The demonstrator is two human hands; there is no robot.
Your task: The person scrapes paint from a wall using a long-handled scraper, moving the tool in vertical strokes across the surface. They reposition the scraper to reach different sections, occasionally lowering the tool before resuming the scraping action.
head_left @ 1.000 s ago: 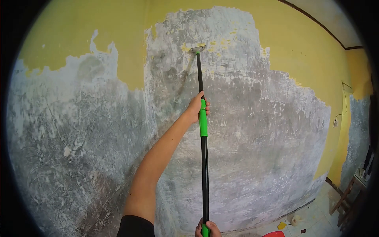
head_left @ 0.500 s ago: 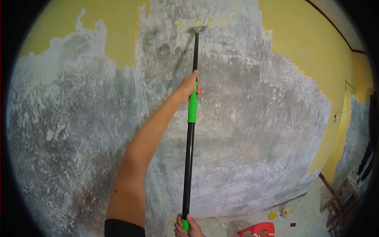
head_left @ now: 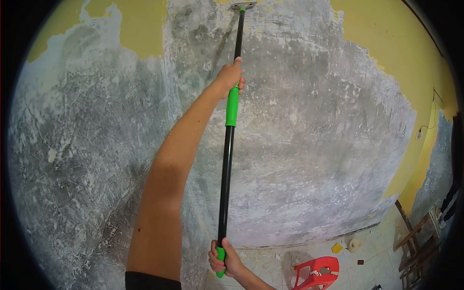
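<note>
Clasping the pole [head_left: 225, 179], the left grip [head_left: 230, 79] and right grip [head_left: 225, 258] hide parts of its shaft [head_left: 239, 38] and lower handle [head_left: 221, 253].

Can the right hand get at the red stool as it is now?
Probably not as things stand: the right hand is closed round the lower grip of the pole, and the red stool looks lower down, on the floor. Nothing visible blocks the way between them, though.

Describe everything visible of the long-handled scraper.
The scraper has a glossy black pole, a green middle grip, a green lower grip and a flat, greyish head apparently touching the patchy wall. It slants slightly; the left hand clasps it by the middle grip's top, the right hand the lower grip.
</note>
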